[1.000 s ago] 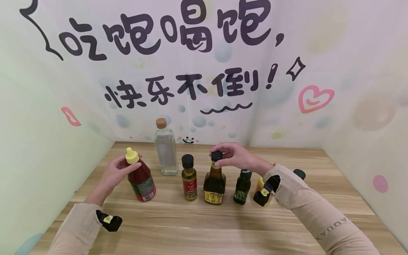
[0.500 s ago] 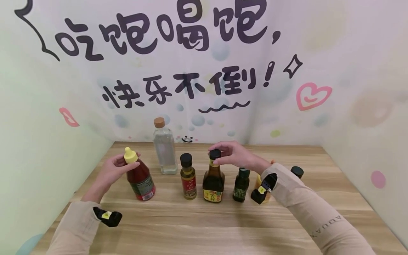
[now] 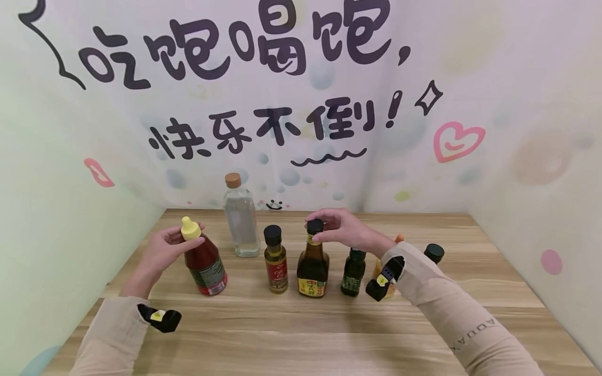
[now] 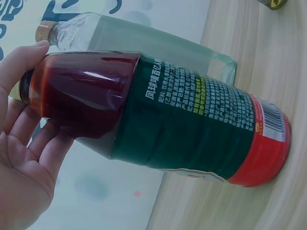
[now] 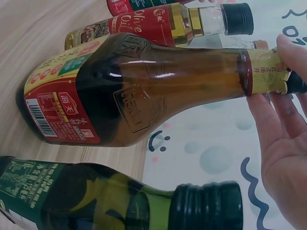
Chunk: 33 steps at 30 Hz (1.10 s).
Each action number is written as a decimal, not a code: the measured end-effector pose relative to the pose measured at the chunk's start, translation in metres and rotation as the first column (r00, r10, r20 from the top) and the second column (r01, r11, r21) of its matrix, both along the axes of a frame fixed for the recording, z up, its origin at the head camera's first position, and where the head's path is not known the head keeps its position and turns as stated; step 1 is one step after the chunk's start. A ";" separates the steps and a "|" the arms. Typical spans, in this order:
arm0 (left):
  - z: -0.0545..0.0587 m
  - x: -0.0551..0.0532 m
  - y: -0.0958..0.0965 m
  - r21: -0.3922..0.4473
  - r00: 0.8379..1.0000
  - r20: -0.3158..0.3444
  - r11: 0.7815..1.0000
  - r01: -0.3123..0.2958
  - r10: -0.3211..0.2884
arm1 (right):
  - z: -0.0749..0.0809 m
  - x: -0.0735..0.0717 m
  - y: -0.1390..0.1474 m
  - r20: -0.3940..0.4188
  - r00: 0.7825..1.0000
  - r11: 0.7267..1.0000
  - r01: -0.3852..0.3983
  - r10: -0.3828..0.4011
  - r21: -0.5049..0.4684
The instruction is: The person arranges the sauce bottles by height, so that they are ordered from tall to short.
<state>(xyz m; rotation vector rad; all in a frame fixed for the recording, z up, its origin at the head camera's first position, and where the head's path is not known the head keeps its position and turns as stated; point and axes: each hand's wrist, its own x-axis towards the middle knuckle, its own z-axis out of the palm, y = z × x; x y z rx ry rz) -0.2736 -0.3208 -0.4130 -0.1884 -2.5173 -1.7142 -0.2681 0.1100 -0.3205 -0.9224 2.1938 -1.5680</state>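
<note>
My left hand (image 3: 159, 254) holds a ketchup bottle (image 3: 205, 269) with a yellow nozzle cap, thumb and fingers around its neck. It leans slightly to the left; in the left wrist view, its green label (image 4: 187, 115) and red base show. My right hand (image 3: 346, 230) grips a brown glass soy sauce bottle (image 3: 312, 265) at the neck, just under its black cap. That bottle stands upright on the table. Left of it is an olive oil bottle (image 3: 276, 267) with a red label. To its right stands a small dark green bottle (image 3: 352, 272), seen close in the right wrist view.
A tall clear bottle (image 3: 242, 224) with a brown cap stands behind the ketchup. A yellow bottle (image 3: 390, 290) is partly hidden by my right wrist, and a dark-capped bottle (image 3: 433, 253) by the sleeve. A printed cloth backdrop (image 3: 282, 172) rises behind the wooden table (image 3: 263, 339).
The head view has shifted slightly, so everything sits a little further left in it. Both hands keep their hold on the same bottles, which stay in place.
</note>
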 end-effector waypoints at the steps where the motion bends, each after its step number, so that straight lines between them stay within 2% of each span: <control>1: -0.014 -0.011 -0.008 0.007 1.000 -0.013 1.000 -0.013 0.013 | 0.000 0.000 0.000 0.000 1.000 1.000 0.001 -0.001 0.001; 2: -0.028 -0.020 -0.015 0.013 0.999 -0.028 1.000 -0.019 0.020 | 0.000 -0.001 0.000 0.000 1.000 1.000 0.001 -0.001 0.001; 4: -0.046 -0.033 -0.025 0.028 0.999 -0.053 1.000 -0.010 0.012 | -0.001 -0.002 0.000 -0.001 1.000 1.000 -0.002 0.002 0.002; 6: -0.057 -0.041 -0.031 0.057 0.996 -0.086 0.998 -0.006 0.011 | -0.001 -0.002 0.000 -0.002 1.000 1.000 -0.005 0.005 0.002; 7: -0.067 -0.048 -0.034 0.032 0.995 -0.094 0.999 -0.040 0.043 | -0.001 -0.003 0.000 -0.002 1.000 1.000 -0.005 0.005 0.004; 10: -0.072 -0.051 -0.035 0.063 0.994 -0.103 0.997 -0.036 0.042 | -0.001 -0.003 0.000 0.004 1.000 1.000 -0.002 0.002 0.005; 11: -0.062 -0.043 -0.030 0.098 0.995 -0.100 0.995 -0.005 0.015 | -0.001 -0.003 0.000 0.005 1.000 1.000 0.000 0.000 0.006; 13: -0.057 -0.039 -0.027 0.122 0.994 -0.104 0.992 0.022 -0.009 | -0.002 -0.003 0.000 0.011 1.000 1.000 0.000 0.000 0.003; 14: -0.052 -0.036 -0.023 0.123 0.994 -0.105 0.992 0.028 -0.015 | -0.002 -0.003 -0.001 0.013 1.000 1.000 0.000 0.000 0.001; 15: -0.042 -0.029 -0.018 0.125 0.996 -0.087 0.991 0.038 -0.027 | -0.002 -0.002 -0.001 0.015 1.000 1.000 -0.001 0.001 -0.001; 17: -0.017 -0.012 -0.002 0.128 0.996 -0.084 0.991 0.030 -0.019 | -0.002 -0.002 -0.001 0.012 1.000 1.000 -0.004 0.004 -0.006; 18: -0.011 -0.008 0.004 0.087 0.997 -0.082 0.996 0.003 0.004 | -0.002 -0.002 -0.001 0.012 1.000 1.000 -0.006 0.006 -0.009; 21: 0.039 0.025 0.036 0.054 0.997 -0.072 0.999 -0.001 0.005 | -0.003 -0.002 0.000 0.017 1.000 1.000 -0.005 0.005 -0.013; 22: 0.051 0.034 0.046 0.043 0.997 -0.082 0.999 -0.007 0.010 | -0.003 -0.002 0.000 0.017 1.000 1.000 -0.005 0.005 -0.015; 24: 0.074 0.048 0.061 0.019 0.998 -0.069 1.000 -0.004 0.005 | -0.004 -0.002 0.000 0.020 1.000 1.000 -0.002 0.002 -0.013; 25: 0.081 0.052 0.066 0.026 0.998 -0.065 1.000 -0.005 0.007 | -0.003 -0.001 0.000 0.021 1.000 1.000 0.000 0.001 -0.013; 27: 0.087 0.054 0.071 0.017 0.999 -0.047 1.000 -0.016 0.017 | -0.003 -0.001 0.000 0.021 1.000 1.000 0.000 0.001 -0.012; 30: 0.090 0.053 0.075 -0.013 0.999 -0.032 1.000 -0.004 0.004 | -0.004 -0.001 0.000 0.024 1.000 1.000 0.005 -0.005 -0.006; 31: 0.068 0.035 0.062 0.017 0.998 -0.046 0.999 0.039 -0.038 | -0.004 -0.001 0.000 0.025 1.000 1.000 0.006 -0.006 -0.006; 33: 0.067 0.032 0.064 0.012 0.998 -0.035 0.999 0.048 -0.048 | -0.004 0.000 0.000 0.026 1.000 1.000 0.006 -0.005 -0.008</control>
